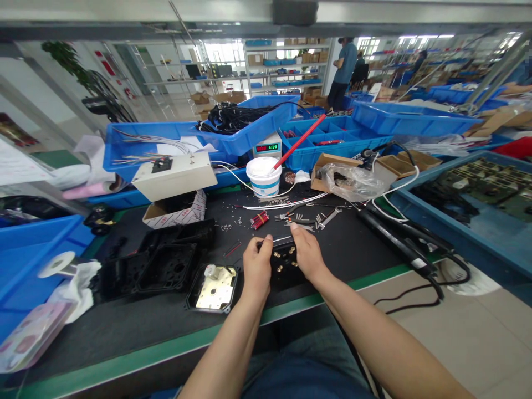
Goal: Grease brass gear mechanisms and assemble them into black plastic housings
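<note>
Between my hands, near the bench's front edge, is a black housing (pixel 285 271) with several brass fittings on its face. My left hand (pixel 256 263) is closed on its left side, thumb on the top edge. On the right side, my right hand (pixel 306 252) grips the same housing, thumb also along the top. A thin pale strip or rod (pixel 282 239) lies along the top edge between the thumbs; I cannot tell whether it is separate. Left of my hands sits an open black box (pixel 213 289) with a gold-coloured plate inside. Further left are more black housings (pixel 166 267).
Beyond my hands lie a red wire bundle (pixel 260 220), wrenches (pixel 331 218) and loose small screws. A white tub (pixel 264 177) holds a red stick. A black cylindrical corded tool (pixel 394 244) lies right. Blue bins (pixel 245 130) line the back; a co-worker (pixel 343 72) stands beyond.
</note>
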Motion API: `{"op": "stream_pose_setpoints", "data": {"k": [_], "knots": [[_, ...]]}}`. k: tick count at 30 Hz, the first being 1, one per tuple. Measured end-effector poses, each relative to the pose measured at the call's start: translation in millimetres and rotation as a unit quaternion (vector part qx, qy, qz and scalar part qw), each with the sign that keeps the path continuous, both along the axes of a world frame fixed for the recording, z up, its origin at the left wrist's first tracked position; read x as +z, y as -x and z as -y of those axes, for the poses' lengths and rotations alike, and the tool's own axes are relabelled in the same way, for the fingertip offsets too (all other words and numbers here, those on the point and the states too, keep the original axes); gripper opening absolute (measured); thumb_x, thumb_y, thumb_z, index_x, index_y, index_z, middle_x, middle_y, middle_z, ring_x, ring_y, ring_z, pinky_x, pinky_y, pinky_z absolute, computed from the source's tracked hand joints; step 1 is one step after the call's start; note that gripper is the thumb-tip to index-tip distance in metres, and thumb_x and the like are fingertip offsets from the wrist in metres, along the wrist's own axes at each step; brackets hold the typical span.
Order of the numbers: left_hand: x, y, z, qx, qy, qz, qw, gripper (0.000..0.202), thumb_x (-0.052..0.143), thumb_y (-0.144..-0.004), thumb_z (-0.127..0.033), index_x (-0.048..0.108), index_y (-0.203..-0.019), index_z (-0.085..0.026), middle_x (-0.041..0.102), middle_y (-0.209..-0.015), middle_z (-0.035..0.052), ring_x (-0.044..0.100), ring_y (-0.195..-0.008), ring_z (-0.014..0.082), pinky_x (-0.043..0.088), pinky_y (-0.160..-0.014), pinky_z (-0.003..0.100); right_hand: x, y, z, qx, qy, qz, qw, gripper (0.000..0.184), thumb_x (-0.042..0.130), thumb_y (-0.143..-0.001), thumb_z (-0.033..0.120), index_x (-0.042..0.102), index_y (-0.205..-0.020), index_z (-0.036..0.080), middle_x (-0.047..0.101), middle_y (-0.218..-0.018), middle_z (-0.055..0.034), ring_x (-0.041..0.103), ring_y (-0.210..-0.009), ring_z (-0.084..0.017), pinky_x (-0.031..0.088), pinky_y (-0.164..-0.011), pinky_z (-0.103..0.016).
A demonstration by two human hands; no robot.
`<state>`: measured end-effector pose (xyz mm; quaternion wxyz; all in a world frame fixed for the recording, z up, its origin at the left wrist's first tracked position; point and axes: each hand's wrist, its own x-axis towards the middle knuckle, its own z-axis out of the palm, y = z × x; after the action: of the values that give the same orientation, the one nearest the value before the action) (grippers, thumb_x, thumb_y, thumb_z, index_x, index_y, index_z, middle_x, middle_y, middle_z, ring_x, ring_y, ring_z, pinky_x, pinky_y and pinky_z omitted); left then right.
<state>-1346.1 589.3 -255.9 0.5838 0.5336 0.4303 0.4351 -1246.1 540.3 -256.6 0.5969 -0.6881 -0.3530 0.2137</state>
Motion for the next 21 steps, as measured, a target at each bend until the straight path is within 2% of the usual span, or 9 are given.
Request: {"op": "stream_pose_setpoints", "data": {"k": [11, 16, 21], "knots": [[-4.5, 1.0, -1.0, 0.003, 0.005, 0.002, 1.0, 0.029, 0.06, -0.073, -0.042, 0.05, -0.059, -0.018, 0.046, -0.055, -0.0056, 0.042, -0.055, 0.0104, 0.033, -0.056, 0.022, -6.2, -1.4, -2.6, 0.004, -0.016, -0.017, 1.0, 0.044, 0.034, -0.086, 0.052, 0.053, -0.064, 0.019, 0.058, -0.066, -0.0016, 0.052, -0.07, -0.018, 0.039, -0.068, -0.028], [-3.0, -0.8, 0.7, -0.002, 0.014, -0.001, 1.0, 0.027, 0.061, -0.072, -0.044, 0.055, -0.068, -0.018, 0.054, -0.063, -0.0037, 0.048, -0.062, 0.0123, 0.037, -0.061, 0.023, -4.1, -4.4, -5.2, 0.022, -0.004, -0.053, 0.998, 0.037, 0.044, -0.082, 0.049, 0.057, -0.065, 0.018, 0.06, -0.067, -0.0006, 0.053, -0.069, -0.017, 0.04, -0.068, -0.027], [0.4, -5.1, 3.3, -0.006, 0.032, 0.003, 0.999, 0.03, 0.06, -0.072, -0.047, 0.052, -0.068, -0.018, 0.053, -0.062, -0.0042, 0.048, -0.061, 0.0122, 0.038, -0.058, 0.023, -9.9, 0.4, -9.4, -0.027, -0.008, -0.082, 0.996, 0.042, 0.039, -0.083, 0.051, 0.056, -0.065, 0.017, 0.061, -0.069, -0.0018, 0.053, -0.068, -0.017, 0.04, -0.064, -0.027]]}}
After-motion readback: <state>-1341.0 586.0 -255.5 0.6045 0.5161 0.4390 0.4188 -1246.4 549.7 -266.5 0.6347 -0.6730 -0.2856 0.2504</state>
